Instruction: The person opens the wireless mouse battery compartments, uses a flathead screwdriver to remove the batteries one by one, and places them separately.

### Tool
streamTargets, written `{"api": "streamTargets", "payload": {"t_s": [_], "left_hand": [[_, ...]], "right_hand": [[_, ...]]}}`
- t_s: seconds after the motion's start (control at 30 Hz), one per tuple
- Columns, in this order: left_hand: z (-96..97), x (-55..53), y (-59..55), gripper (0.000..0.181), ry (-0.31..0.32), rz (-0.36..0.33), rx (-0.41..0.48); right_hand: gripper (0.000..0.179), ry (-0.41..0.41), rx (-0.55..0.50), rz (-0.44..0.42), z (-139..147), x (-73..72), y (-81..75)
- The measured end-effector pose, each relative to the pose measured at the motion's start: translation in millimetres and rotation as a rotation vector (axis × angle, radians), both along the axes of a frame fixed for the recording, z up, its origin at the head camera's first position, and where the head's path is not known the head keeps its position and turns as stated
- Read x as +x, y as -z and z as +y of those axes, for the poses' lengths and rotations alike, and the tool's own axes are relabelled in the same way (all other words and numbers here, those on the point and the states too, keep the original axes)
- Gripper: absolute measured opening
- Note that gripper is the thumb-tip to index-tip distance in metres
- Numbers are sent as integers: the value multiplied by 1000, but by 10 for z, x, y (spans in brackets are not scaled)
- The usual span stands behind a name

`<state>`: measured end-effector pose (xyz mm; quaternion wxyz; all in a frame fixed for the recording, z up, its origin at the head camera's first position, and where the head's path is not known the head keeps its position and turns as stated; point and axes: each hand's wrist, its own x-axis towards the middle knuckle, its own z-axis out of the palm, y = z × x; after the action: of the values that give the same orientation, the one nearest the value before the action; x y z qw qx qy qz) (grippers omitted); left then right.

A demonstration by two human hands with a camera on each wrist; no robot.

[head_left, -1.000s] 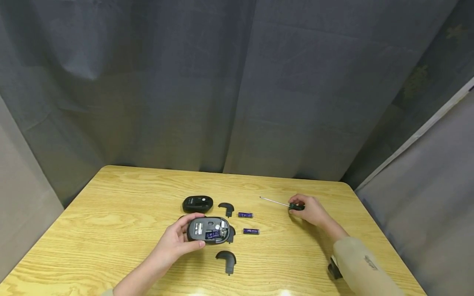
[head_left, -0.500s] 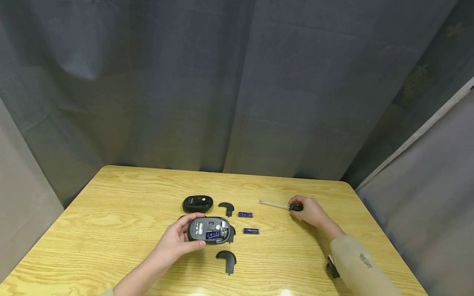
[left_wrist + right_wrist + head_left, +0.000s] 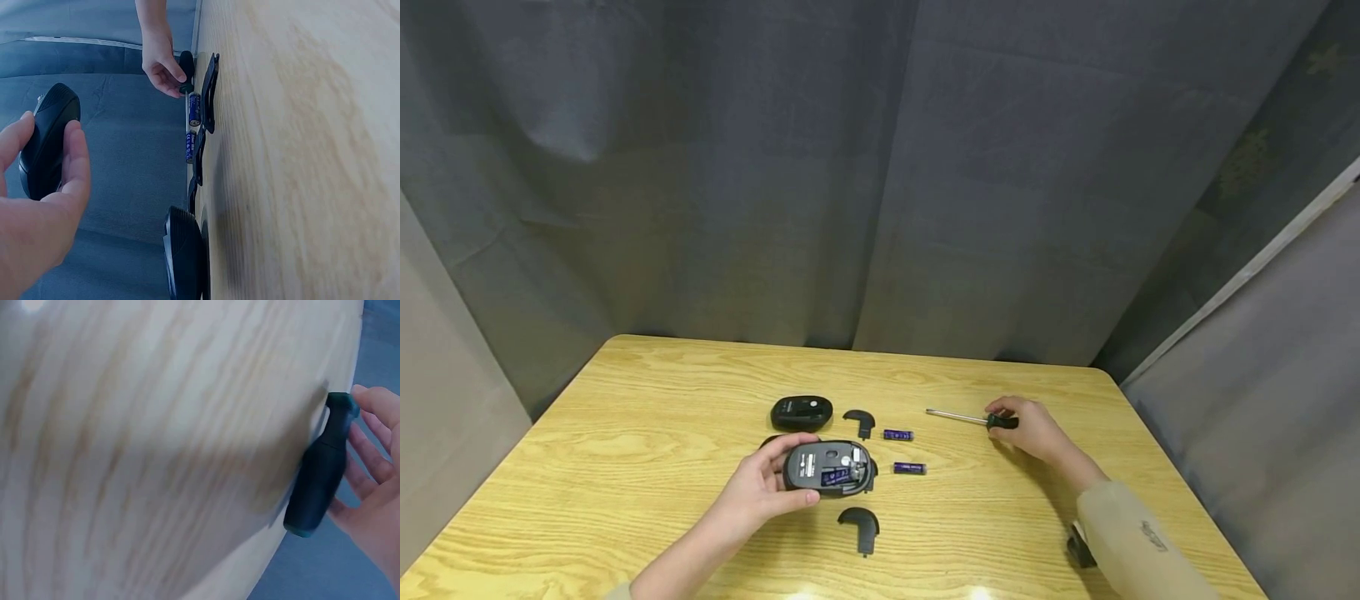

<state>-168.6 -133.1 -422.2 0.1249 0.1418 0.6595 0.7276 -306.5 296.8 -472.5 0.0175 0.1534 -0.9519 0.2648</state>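
In the head view, my left hand (image 3: 752, 492) grips a computer mouse (image 3: 814, 462) above the table, underside up. Its battery bay is uncovered, and a purple battery (image 3: 837, 477) lies inside. The left wrist view shows this mouse (image 3: 50, 140) between thumb and fingers. My right hand (image 3: 1030, 429) pinches a screwdriver (image 3: 1002, 422) near its dark handle, low over the tabletop or on it; which of these, I cannot tell. The shaft points left. In the right wrist view, a fingertip touches the collar of the screwdriver (image 3: 319, 472).
Another upturned mouse (image 3: 801, 413) rests behind the held one; a further dark edge is mostly hidden beneath it. Black battery covers (image 3: 861, 529) lie in a column. Two loose batteries (image 3: 909, 468) are right of them. Grey curtains (image 3: 880, 183) stand behind the wooden table (image 3: 662, 400).
The screwdriver's tip has come down slightly toward the table, with my right hand still at its handle. My left hand and the mouse have shifted very slightly right.
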Motion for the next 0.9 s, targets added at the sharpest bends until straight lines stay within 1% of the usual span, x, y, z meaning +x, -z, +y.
{"api": "streamTargets", "payload": {"t_s": [0.13,0.23,0.37,0.57,0.7,0.9], "left_hand": [[0,-7,5,75,1,2,0],[-5,-13,7,75,-1,-18,3],[-12,-23,6,78,0,-44,10],[-6,-34,2,77,5,-51,16],[1,-38,2,78,4,-55,18],[5,-38,0,77,-1,-54,18]], "right_hand": [[35,-5,-21,6,-8,53,-87],[35,-16,-26,26,-37,103,-185],[35,-25,-27,58,-91,168,-334],[37,-46,-50,96,-179,261,-568],[38,-73,-70,134,-246,333,-696],[38,-87,-57,198,-356,448,-864]]}}
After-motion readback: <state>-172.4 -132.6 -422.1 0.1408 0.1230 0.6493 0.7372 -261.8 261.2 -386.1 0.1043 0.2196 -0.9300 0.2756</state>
